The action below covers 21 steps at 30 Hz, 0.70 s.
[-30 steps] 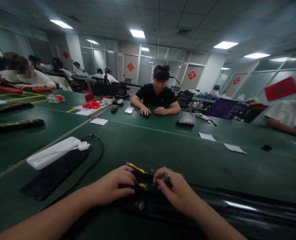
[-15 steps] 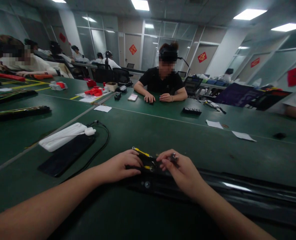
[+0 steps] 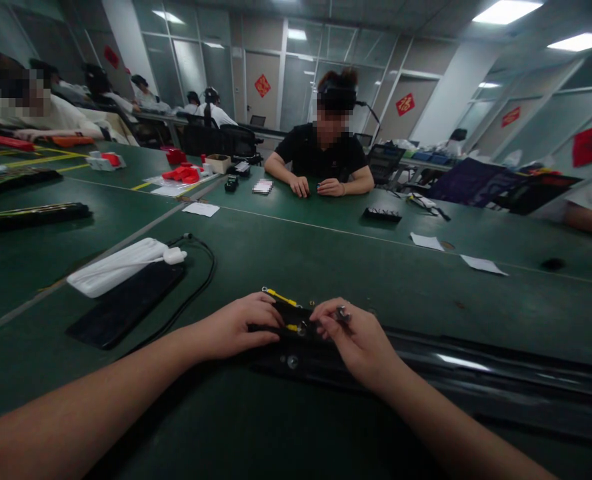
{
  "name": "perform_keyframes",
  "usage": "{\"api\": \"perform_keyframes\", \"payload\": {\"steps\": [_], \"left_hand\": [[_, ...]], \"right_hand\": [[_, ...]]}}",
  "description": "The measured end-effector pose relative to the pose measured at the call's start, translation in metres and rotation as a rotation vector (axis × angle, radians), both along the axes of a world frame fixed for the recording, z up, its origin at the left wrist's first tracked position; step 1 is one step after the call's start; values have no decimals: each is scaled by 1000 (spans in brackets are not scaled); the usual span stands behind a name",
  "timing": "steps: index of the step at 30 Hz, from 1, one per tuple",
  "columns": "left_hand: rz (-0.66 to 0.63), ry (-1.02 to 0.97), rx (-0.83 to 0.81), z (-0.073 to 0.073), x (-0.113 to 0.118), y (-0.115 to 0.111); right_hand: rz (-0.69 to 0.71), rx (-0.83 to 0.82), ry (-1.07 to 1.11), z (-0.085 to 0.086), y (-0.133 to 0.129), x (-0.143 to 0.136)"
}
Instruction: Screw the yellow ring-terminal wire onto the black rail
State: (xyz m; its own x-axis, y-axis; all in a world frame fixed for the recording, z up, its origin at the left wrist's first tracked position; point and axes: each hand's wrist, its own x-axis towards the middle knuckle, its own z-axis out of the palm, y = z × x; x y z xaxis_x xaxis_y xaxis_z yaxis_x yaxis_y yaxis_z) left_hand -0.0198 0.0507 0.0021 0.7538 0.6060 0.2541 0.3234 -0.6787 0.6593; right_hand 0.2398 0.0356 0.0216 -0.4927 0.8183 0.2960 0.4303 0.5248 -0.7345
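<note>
A long, glossy black bar-shaped housing [image 3: 456, 363] lies across the table in front of me, reaching to the right edge. At its left end, my left hand [image 3: 249, 325] grips it, thumb on the near side and fingers over the far side. A yellow wire with a ring terminal [image 3: 282, 297] sticks out beyond those fingers. Between the hands sits a shorter yellow lead [image 3: 292, 327] with a ring end. My right hand [image 3: 351, 337] is closed around a wrench [image 3: 345, 313], whose metal forked end shows above the fingers. Its fingertips are at the black part; what they touch is hidden.
Left of me are a white power bank [image 3: 121, 267], a dark phone [image 3: 126, 307] and a black cable [image 3: 196, 293]. Across the table a co-worker [image 3: 329, 150] handles small parts near a black tray [image 3: 382, 214]. Paper slips [image 3: 483, 265] and red parts [image 3: 182, 174] lie farther off.
The whole view has shifted slightly with my head. Both hands keep nearly the same place and grip. The co-worker's hands opposite have moved a little.
</note>
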Motion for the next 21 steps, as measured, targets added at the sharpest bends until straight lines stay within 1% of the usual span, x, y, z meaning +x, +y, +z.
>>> {"api": "perform_keyframes", "payload": {"steps": [7,14,21], "left_hand": [[9,3,-10,1,1,-1],[19,-2,-22,-1,1,-1],[21,-3,-16,-1,1,-1]], "right_hand": [[21,37,-56,1,-1,-1],[35,-1,-77,3,-3,-2],[39,0,-87,7,-2,-5]]}}
